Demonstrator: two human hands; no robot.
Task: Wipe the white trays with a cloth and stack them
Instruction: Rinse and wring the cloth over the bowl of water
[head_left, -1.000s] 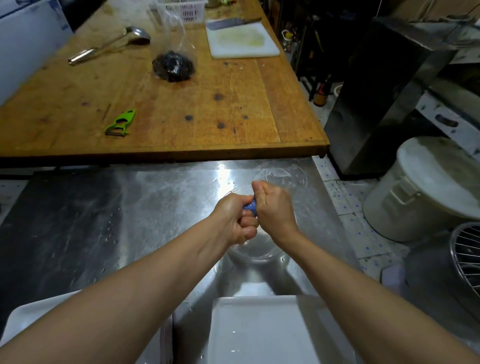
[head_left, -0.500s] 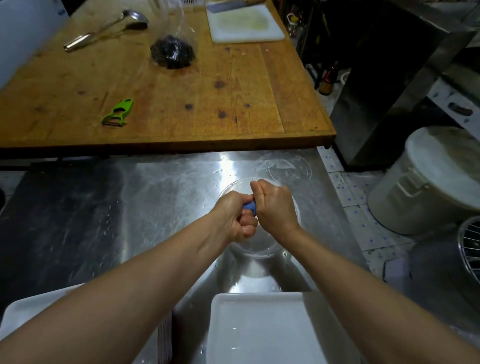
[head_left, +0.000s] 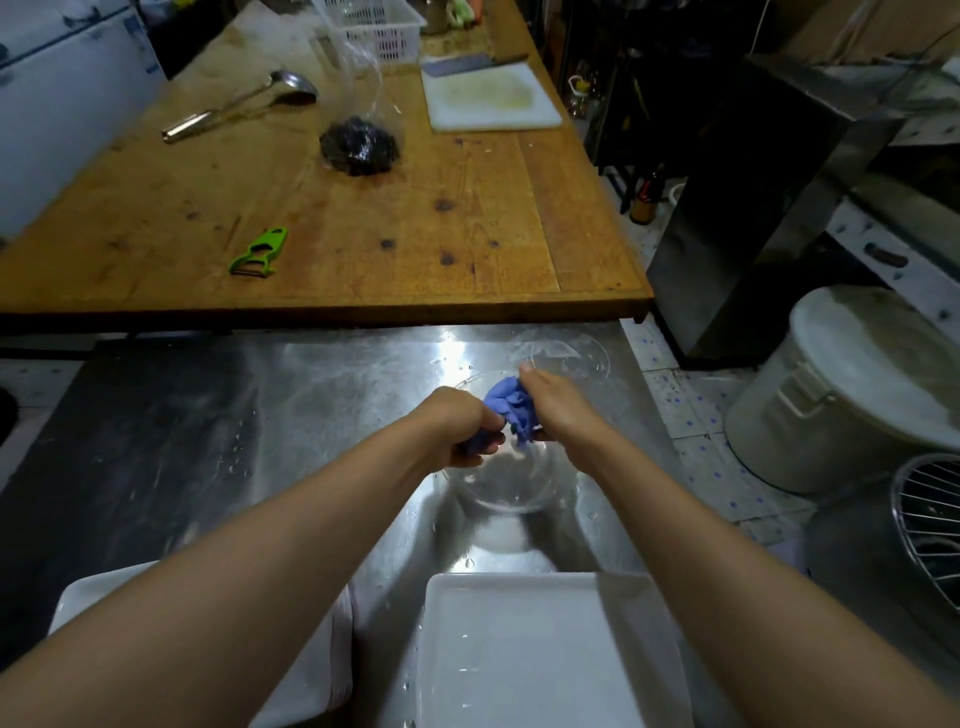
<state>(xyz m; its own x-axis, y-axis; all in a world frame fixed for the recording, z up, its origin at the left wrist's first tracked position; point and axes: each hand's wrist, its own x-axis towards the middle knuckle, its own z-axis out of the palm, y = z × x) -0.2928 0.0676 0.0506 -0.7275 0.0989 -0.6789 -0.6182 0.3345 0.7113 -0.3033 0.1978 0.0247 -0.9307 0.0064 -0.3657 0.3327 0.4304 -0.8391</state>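
- Blue crumpled cloth (head_left: 506, 410) is bunching between the two hands, above a clear glass bowl (head_left: 511, 480) that is sitting on the wet stainless steel counter (head_left: 311, 415).
- The left hand (head_left: 460, 428) is clenching one end of the cloth in a fist; that end is mostly hiding inside the fingers.
- The right hand (head_left: 558, 410) is gripping the other end, its fingers curling over the cloth so that the fingertips are hard to make out.
- Beyond the right hand, a second clear round glass piece (head_left: 566, 356) is lying on the counter; whether it is a lid or a dish I cannot tell.
- Nearer the person than the hands, a white rectangular tray (head_left: 519, 654) is lying under the right forearm, its near edge running out of the picture.
- Under the left forearm, a stack of white trays (head_left: 317, 670) is showing only in part, the arm covering most of it.
- Far beyond the hands, a wooden table (head_left: 363, 218) is carrying a green peeler (head_left: 260, 252), a metal ladle (head_left: 241, 106), a clear bag with dark contents (head_left: 359, 143) and a white cutting board (head_left: 491, 98).
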